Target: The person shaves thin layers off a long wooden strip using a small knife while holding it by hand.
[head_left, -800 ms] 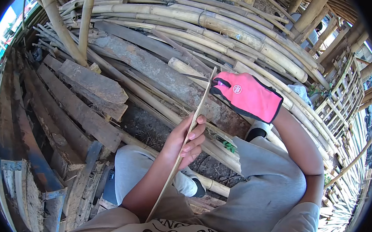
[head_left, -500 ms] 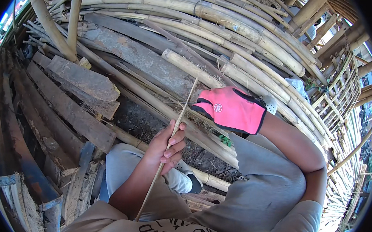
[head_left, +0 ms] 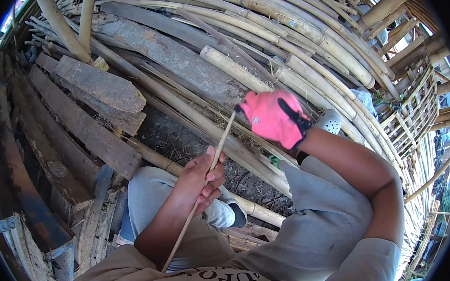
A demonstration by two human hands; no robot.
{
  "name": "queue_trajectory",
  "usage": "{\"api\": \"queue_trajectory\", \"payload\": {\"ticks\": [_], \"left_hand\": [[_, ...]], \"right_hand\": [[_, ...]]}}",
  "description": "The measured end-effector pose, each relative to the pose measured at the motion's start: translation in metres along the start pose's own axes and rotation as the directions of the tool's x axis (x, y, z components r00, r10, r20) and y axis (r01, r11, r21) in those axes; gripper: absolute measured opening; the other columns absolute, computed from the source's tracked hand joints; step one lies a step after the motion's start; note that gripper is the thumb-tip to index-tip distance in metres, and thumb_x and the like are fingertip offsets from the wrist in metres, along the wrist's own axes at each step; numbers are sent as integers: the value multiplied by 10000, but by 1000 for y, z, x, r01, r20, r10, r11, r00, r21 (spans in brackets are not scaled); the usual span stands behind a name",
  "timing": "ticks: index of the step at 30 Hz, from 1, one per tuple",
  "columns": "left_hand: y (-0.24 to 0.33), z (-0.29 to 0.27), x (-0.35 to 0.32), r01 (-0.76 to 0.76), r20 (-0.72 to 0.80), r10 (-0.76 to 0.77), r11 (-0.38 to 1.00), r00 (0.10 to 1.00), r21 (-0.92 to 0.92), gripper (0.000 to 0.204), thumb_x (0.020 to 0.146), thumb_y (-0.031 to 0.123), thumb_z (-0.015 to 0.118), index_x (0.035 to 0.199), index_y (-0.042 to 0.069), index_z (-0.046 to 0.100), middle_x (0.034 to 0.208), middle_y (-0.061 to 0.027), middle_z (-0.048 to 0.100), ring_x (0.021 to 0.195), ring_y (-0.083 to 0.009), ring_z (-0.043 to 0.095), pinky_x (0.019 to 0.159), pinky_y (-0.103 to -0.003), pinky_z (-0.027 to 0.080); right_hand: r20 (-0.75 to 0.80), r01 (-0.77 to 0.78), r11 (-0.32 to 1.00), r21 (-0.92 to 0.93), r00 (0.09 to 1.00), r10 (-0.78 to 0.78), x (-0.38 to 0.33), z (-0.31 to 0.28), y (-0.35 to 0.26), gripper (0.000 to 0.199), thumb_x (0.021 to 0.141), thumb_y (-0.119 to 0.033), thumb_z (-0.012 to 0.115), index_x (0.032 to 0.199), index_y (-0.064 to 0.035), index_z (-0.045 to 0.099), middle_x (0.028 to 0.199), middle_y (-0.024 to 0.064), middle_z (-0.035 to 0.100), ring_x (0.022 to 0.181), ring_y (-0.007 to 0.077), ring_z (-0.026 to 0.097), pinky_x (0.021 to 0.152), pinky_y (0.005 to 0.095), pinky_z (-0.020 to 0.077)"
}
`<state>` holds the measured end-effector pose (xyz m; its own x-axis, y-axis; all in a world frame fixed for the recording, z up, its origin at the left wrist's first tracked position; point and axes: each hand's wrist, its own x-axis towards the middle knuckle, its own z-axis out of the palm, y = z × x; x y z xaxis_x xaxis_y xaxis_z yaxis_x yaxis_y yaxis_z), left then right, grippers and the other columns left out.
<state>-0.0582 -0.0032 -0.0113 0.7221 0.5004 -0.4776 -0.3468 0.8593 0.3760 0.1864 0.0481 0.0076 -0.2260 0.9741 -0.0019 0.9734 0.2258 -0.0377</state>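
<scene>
A long, thin bamboo strip [head_left: 224, 135] slants up from my lap, its upper end tilted away from me. My bare left hand [head_left: 201, 175] is closed around the strip at about its middle. At the strip's upper tip is my right hand [head_left: 276, 118], in a pink glove with black trim. The gloved fingers are curled closed by the tip, slightly smeared by motion. Whatever they grip is hidden behind the glove.
Long bamboo poles [head_left: 275, 21] are piled across the far side. Weathered planks [head_left: 80, 120] lie to my left, near two upright poles [head_left: 87, 21]. A cut bamboo piece [head_left: 235, 68] rests beyond my hands. A woven bamboo lattice [head_left: 412, 106] stands at the right.
My gloved right hand has moved a little away from me and right, from below the strip's tip up to it. A thin line that crossed the strip beside the glove no longer shows.
</scene>
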Motion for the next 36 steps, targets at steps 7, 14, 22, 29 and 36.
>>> {"api": "queue_trajectory", "payload": {"ticks": [7, 14, 22, 29, 36], "left_hand": [[4, 20, -5, -29, 17, 28, 998, 999, 61, 356, 1101, 367, 376, 1106, 34, 501, 665, 21, 427, 389, -45, 332, 306, -205, 301], [-1, 34, -3, -53, 34, 48, 985, 998, 167, 331, 1097, 341, 400, 1082, 28, 506, 682, 14, 439, 387, -53, 372, 293, -211, 307], [-7, 20, 24, 67, 247, -101, 987, 964, 144, 322, 1067, 371, 461, 1045, 61, 541, 653, -4, 515, 397, -87, 473, 328, -234, 421], [-22, 15, 43, 78, 276, -44, 990, 960, -116, 281, 1094, 310, 372, 991, 84, 504, 647, 13, 484, 397, -68, 457, 299, -217, 357], [-17, 34, 44, -78, -23, 84, 975, 996, 209, 274, 1075, 289, 430, 966, 60, 533, 569, 35, 457, 314, -60, 381, 276, -215, 303]], "right_hand": [[119, -365, 547, 754, 894, 433, -8, 19, 97, 445, 1002, -492, 512, 954, -92, 701, 675, 65, 623, 541, 217, 605, 456, 352, 465], [460, -532, 243, 811, 837, 295, -14, -66, 7, 402, 959, -533, 583, 986, -138, 651, 622, -80, 414, 477, 48, 366, 414, 234, 295], [533, -529, -71, 846, 830, 165, -30, -51, 26, 253, 989, -377, 601, 1022, -128, 635, 648, -73, 435, 504, 45, 386, 416, 238, 293], [-158, -217, 791, 572, 917, 366, -40, -50, 19, 324, 1014, -351, 578, 1139, -59, 644, 682, 135, 597, 554, 254, 577, 515, 363, 485], [-107, -135, 983, 125, 983, 149, -46, -40, -8, 371, 1011, -335, 533, 816, -71, 706, 573, 185, 579, 481, 377, 569, 468, 473, 445]]}}
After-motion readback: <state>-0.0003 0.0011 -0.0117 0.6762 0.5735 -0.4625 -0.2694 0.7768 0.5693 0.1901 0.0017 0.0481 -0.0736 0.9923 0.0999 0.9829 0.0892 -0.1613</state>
